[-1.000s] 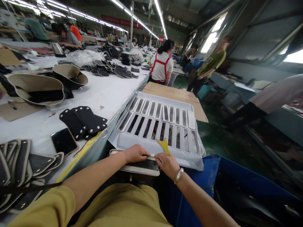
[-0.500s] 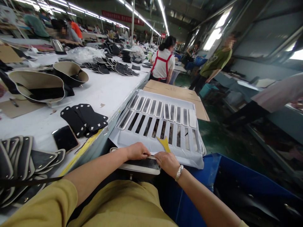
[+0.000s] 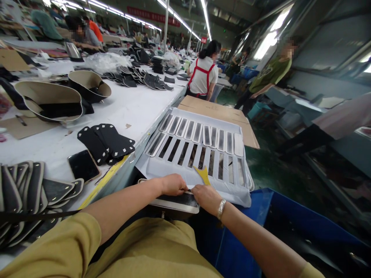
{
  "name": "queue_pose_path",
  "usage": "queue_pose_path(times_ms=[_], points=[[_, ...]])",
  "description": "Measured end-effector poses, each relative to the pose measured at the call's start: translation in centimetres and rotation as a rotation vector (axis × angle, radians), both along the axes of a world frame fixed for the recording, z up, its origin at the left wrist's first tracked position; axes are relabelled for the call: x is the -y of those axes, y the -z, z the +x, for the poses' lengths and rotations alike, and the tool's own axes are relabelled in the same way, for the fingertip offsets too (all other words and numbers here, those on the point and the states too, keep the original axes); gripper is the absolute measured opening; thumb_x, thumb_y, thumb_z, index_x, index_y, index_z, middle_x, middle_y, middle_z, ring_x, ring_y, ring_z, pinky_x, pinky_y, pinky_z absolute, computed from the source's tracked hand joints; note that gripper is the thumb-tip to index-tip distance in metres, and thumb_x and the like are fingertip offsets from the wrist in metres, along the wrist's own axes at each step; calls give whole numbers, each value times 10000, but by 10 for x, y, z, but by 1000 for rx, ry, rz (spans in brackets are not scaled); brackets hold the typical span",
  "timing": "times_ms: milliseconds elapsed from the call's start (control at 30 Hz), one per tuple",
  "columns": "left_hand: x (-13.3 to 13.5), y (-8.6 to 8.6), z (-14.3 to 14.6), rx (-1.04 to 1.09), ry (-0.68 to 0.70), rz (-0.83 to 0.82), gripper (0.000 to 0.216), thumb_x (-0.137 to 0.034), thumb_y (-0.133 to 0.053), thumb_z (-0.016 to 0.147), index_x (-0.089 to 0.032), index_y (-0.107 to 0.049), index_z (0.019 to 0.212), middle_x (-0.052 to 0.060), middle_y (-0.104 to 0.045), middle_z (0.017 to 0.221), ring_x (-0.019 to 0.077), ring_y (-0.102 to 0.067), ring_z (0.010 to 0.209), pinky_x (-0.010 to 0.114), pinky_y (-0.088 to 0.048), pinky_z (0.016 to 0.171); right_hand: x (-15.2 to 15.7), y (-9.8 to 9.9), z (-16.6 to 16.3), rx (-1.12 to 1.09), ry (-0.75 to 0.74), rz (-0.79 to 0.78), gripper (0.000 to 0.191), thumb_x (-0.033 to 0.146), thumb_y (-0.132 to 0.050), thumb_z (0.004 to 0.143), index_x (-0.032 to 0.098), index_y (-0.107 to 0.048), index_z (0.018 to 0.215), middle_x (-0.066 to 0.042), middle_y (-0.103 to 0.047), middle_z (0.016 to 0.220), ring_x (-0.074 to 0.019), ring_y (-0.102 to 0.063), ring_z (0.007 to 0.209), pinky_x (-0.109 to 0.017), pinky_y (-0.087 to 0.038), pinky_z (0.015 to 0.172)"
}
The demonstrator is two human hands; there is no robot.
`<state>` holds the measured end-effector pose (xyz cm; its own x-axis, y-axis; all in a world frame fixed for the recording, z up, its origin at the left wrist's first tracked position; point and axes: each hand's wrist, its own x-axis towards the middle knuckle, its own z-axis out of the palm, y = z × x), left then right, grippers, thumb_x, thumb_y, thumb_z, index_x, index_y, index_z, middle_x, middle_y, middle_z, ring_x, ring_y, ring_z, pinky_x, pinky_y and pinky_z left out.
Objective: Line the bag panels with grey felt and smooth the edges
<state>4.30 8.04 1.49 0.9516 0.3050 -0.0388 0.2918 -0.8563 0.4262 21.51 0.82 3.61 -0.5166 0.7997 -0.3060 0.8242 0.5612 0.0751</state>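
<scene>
Close to my body lies a dark rectangular panel with a pale edge (image 3: 181, 199); its left part is covered by my forearm. My left hand (image 3: 175, 184) is closed, its fingertips pinching along the panel's far edge. Just to its right, my right hand (image 3: 205, 197) is also closed, gripping the same edge near the right corner. The fingertips almost meet, and any smaller thing between them is hidden. A yellow forked piece (image 3: 203, 175) rests just beyond the right hand, on a white slotted tray (image 3: 228, 193) that carries rows of pale-edged dark strips (image 3: 198, 133).
On the white table (image 3: 131, 110) at left lie black pieces (image 3: 106, 143), a phone (image 3: 84, 166) and stacked pale-edged panels (image 3: 31, 189). A blue bin (image 3: 262, 208) stands at right. Cardboard (image 3: 214, 108) lies behind the tray. Co-workers stand farther off.
The view has shifted slightly, so the scene sits a little farther right. Both hands stay closed at the panel's far edge, with the fingertips slightly closer together.
</scene>
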Motion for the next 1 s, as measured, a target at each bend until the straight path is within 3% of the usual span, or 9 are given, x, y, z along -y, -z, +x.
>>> queue_pose_path(times_ms=[167, 300, 400, 533, 700, 867, 1000], points=[[8, -4, 1, -29, -15, -34, 134, -115, -546, 700, -163, -667, 730, 73, -702, 777, 218, -633, 752, 275, -448, 695, 14, -4, -16, 50, -37, 11, 205, 37, -474, 795, 49, -631, 927, -171, -627, 855, -259, -604, 789, -340, -461, 626], [7, -10, -10, -13, -45, -110, 280, -94, -535, 668, -169, -686, 892, 68, -714, 890, 228, -639, 849, 284, -459, 768, 16, -7, -24, -23, 38, -1, 207, 35, -476, 781, 37, -647, 897, -200, -625, 866, -267, -592, 831, -356, -455, 671], [-4, -8, -29, 11, -97, -206, 407, -77, -523, 675, -203, -664, 1036, 10, -721, 933, 169, -654, 846, 218, -470, 760, 5, -12, -17, -137, 103, -23, 169, 135, -495, 816, 89, -657, 826, -150, -639, 845, -225, -596, 806, -324, -445, 702], [-16, -2, -54, 68, -198, -313, 506, -63, -536, 696, -150, -573, 1193, 25, -705, 1017, 125, -662, 884, 160, -477, 747, -16, -8, -1, -341, 203, -76, 281, 230, -416, 887, 151, -645, 745, -37, -642, 743, -142, -578, 709, -243, -425, 656], [-12, 2, -60, 143, -257, -339, 311, -140, -526, 792, -176, -665, 1067, 26, -703, 1023, 126, -655, 924, 170, -459, 810, -30, 18, 7, -579, 324, -238, 394, 332, -382, 905, 145, -610, 643, 0, -588, 603, -128, -538, 591, -223, -414, 541], [-8, 5, -54, 181, -278, -295, 259, -168, -549, 801, -220, -700, 1005, 7, -710, 1000, 139, -654, 929, 179, -439, 823, -31, 25, 14, -729, 402, -390, 410, 369, -352, 916, 142, -688, 851, -29, -674, 737, -140, -592, 653, -227, -470, 573], [-10, 7, -41, 187, -272, -272, 215, -206, -587, 786, -217, -715, 959, 3, -724, 946, 141, -660, 882, 171, -441, 788, -22, 20, 24, -807, 396, -274, 266, 319, -476, 866, 188, -707, 888, -35, -706, 843, -155, -633, 769, -245, -500, 697]])
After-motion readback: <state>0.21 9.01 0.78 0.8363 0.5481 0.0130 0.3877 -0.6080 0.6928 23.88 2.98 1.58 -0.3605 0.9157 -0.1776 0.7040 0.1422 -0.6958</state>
